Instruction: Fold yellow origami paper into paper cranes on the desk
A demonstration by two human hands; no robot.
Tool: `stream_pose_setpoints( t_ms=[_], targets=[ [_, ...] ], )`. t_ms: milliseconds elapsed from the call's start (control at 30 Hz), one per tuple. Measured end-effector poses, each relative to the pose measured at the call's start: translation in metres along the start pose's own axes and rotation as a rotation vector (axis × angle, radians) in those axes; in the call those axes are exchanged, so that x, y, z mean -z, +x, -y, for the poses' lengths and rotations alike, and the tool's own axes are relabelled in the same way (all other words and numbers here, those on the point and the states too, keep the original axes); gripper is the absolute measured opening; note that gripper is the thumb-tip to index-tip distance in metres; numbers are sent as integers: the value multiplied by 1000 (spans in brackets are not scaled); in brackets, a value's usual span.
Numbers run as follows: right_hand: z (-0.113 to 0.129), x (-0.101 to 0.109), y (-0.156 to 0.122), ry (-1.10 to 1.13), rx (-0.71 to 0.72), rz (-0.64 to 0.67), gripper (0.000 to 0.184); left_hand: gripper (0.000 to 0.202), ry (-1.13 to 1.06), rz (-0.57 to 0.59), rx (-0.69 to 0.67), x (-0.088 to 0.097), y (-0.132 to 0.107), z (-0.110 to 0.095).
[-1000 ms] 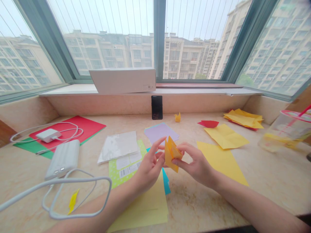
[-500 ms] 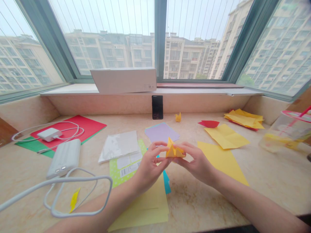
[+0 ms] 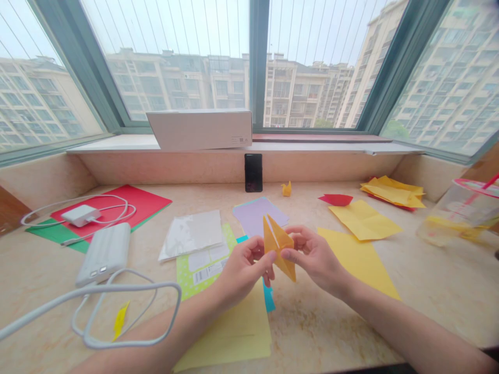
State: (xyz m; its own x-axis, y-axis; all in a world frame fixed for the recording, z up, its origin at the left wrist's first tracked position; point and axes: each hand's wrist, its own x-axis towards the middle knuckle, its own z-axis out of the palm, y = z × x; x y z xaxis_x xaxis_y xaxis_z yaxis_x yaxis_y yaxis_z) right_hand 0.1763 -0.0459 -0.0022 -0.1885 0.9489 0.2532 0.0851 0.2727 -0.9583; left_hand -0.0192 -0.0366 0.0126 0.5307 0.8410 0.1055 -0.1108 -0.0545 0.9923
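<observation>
Grip pinching from each side, your left hand and right hand hold folded orange paper above the table; press creases evenly, sparing its pointed ends.

The folded piece is matt, creased paper. The desk looks like smooth mottled stone, the power bank smooth plastic; the phone is glossy, the cup clear plastic, the packet shiny film.
</observation>
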Motion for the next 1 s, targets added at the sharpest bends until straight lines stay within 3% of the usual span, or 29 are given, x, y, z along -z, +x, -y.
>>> stream_pose_setpoints(
  t_ms=[100, 300, 500, 733, 867, 1000],
  targets=[
    [0, 0, -1, 25, 18, -68, 42, 33, -80, 16, 13, -2, 0, -1],
    [4, -1, -1, 41, 6, -78, 27, 42, -135, 93, 70, -4, -1, 4],
    [4, 1, -2, 78, 14, -2, 29, 41, -127, 27, 68, -2, 1, 8],
    [3, 1, -1, -69, 85, 6, 41, 40, -109, -47, 31, 0, 3, 7],
    [1, 0, -1, -180, 144, -53, 34, 44, -94, -29, 38, 0, 2, 7],
    [1, 1, -2, -343, 308, -88, 16, 46, -67, -36, 42, 0, 2, 7]
  ],
)
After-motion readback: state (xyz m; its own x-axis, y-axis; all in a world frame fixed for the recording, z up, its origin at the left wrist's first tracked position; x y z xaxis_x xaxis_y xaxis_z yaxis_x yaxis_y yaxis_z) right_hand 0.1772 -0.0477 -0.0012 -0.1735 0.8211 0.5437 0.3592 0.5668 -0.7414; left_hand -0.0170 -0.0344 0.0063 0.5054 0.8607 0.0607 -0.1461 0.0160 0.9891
